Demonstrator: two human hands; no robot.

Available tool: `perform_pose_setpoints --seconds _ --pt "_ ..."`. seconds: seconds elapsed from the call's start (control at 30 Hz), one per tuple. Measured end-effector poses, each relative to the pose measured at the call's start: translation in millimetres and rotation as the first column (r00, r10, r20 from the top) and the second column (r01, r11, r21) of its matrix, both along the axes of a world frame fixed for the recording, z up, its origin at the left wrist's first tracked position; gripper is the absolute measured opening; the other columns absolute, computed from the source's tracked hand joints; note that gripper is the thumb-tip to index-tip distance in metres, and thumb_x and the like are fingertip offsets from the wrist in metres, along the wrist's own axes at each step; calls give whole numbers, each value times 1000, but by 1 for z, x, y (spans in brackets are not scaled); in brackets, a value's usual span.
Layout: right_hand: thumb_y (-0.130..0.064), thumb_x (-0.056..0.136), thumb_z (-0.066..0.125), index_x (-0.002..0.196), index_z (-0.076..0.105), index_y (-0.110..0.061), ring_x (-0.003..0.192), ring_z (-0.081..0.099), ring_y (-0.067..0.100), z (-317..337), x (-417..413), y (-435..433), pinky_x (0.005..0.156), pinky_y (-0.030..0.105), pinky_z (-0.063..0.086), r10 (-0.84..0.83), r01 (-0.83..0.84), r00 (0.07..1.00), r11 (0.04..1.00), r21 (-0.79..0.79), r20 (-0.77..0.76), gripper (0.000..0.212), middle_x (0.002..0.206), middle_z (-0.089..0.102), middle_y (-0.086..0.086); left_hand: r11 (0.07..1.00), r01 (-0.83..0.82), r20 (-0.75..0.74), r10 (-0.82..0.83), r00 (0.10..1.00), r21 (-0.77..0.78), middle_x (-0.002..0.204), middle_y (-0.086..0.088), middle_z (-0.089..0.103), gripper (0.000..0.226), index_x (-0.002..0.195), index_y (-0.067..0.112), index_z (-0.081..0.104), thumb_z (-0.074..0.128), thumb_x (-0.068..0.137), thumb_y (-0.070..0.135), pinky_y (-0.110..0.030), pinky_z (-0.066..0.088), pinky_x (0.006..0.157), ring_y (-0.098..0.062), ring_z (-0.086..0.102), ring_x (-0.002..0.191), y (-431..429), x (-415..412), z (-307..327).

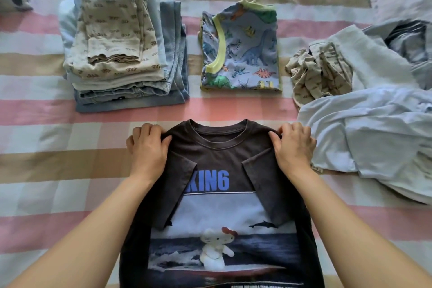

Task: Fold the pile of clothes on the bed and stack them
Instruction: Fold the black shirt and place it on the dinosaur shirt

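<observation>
Here the dark graphic T-shirt [219, 206] lies face up on the striped bedspread [46, 170] at the near edge, its collar pointing toward the far side and both sleeves already folded in over the print. The left hand [147, 149] pinches the left shoulder and the right hand [293, 147] pinches the right shoulder, fingers curled into the cloth. The step in hand looks like the lengthwise fold; next, the shoulders probably need carrying toward the hem, kept level so the sleeves stay tucked. Beyond it sit a folded stack [121, 54] toward the far left and a folded dinosaur-print shirt [240, 49] just beside it, with the unfolded pile [364, 105] at the right edge.
</observation>
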State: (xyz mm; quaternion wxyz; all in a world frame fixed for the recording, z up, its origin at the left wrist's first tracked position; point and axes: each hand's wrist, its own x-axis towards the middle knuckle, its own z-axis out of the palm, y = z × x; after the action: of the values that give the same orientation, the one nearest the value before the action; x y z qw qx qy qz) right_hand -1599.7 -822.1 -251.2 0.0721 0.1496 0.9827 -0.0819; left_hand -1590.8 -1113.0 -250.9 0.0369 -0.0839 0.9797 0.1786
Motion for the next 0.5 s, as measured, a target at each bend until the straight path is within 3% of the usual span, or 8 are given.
perform_pose_setpoints --seconds 0.13,0.37,0.5 --pt "-31 93 49 98 55 -9 104 48 32 1 -6 0 86 41 24 3 -13 993 996 -86 -121 23 100 61 15 998 20 -120 -13 993 61 83 -23 59 10 90 -1 54 55 89 9 -41 22 78 -40 48 91 0 -9 4" --pt "-30 93 49 99 54 -9 105 49 32 1 -46 2 86 39 23 76 -90 965 995 -47 -250 22 102 62 14 999 16 -215 -27 976 -51 92 -26 60 14 93 -2 55 55 89 11 -46 29 77 -42 51 93 -4 -44 -1" --pt "-36 94 45 103 52 -14 110 45 28 -11 -61 1 90 39 23 93 -89 980 996 32 -174 25 106 61 11 988 39 -244 -75 967 -150 94 -23 60 17 93 0 56 57 87 15 -44 26 76 -40 51 92 -6 -55 -8"
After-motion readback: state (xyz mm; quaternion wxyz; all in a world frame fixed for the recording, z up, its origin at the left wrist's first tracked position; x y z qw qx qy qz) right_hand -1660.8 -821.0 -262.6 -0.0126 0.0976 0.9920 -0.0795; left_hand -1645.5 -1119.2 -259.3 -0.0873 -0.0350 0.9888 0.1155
